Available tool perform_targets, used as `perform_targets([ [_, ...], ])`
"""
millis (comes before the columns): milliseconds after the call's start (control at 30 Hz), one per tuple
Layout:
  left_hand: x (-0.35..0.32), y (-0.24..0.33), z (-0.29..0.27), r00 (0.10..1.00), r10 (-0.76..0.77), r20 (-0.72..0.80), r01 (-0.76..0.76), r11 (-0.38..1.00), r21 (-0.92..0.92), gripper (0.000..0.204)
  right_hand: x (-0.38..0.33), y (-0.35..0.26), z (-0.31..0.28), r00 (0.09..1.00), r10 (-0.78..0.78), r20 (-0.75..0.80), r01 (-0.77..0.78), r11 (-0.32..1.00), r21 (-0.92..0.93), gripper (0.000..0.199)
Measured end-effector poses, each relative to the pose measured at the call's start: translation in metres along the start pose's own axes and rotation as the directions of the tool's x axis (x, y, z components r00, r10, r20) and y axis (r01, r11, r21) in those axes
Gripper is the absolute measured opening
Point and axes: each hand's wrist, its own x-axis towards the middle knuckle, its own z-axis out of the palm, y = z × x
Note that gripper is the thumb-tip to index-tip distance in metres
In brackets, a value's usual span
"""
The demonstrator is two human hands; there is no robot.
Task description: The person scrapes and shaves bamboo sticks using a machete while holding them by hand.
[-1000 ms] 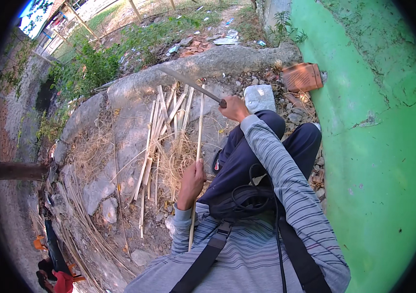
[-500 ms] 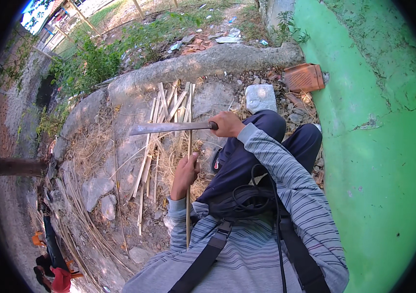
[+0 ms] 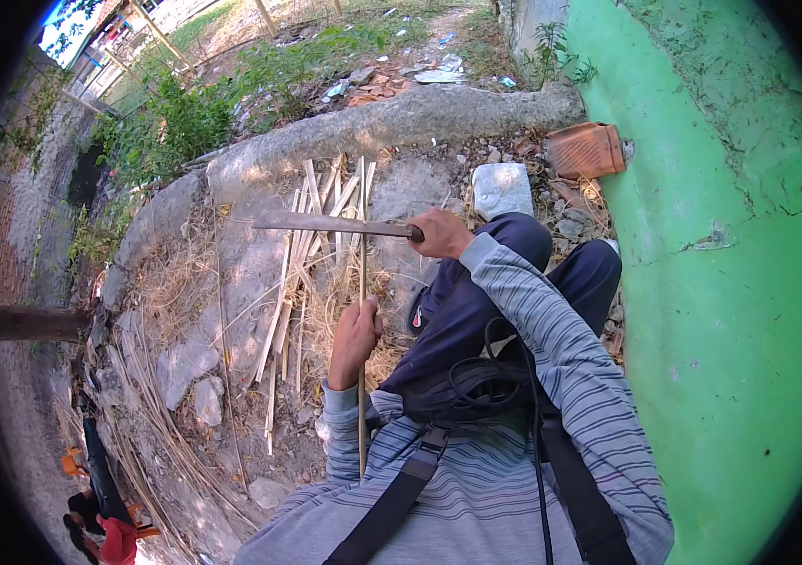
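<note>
My right hand (image 3: pixel 441 233) is closed around the dark handle of a machete (image 3: pixel 330 223). Its long blade points left and crosses a thin strip that looks like bamboo (image 3: pixel 362 273). My left hand (image 3: pixel 357 334) grips that strip below the blade, its fingers wrapped round it. The strip runs from near my belly away past the blade. Beyond and left of my left hand, a pile of pale split strips (image 3: pixel 290 282) lies on the ground, with curly shavings (image 3: pixel 326 325) among and beside it.
A green wall (image 3: pixel 721 311) rises close on my right. Near it sit a white block (image 3: pixel 503 190) and an orange-brown hollow brick (image 3: pixel 586 150). A low concrete kerb (image 3: pixel 373 118) curves ahead. Long thin strips (image 3: pixel 161 424) lie at the left. Another person (image 3: pixel 117 537) is at the lower left.
The machete's blade has tilted, its tip rising slightly toward the far side while the handle end stays nearly in place. My left hand has moved slightly, still holding the strip.
</note>
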Motion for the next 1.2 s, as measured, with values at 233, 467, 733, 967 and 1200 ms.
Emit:
perform_targets([
  [233,-0.023,0.009,-0.001,0.999,0.038,-0.028,-0.038,0.999,0.024,0.052,0.009,0.0,0.002,0.988,0.121,-0.093,-0.125,0.991,-0.044,0.02],
  [467,-0.013,-0.012,-0.004,0.999,0.034,-0.015,-0.034,0.999,0.009,0.055,0.0,-0.015,0.005,0.999,-0.049,0.015,0.05,0.995,-0.082,0.017],
  [733,-0.047,0.003,0.009,0.996,0.073,0.049,-0.076,0.996,0.05,0.056,0.023,0.038,-0.013,0.919,0.344,-0.192,-0.365,0.927,-0.085,0.022],
  [967,-0.041,0.026,0.004,0.993,0.062,0.105,-0.055,0.996,-0.065,0.053,0.002,-0.001,0.017,0.993,0.113,-0.02,-0.115,0.968,-0.225,0.021],
  [1200,-0.039,0.033,-0.004,0.955,-0.012,0.298,0.186,0.805,-0.563,0.038,0.005,0.029,0.01,0.917,0.4,0.0,-0.375,0.859,-0.349,0.03],
])
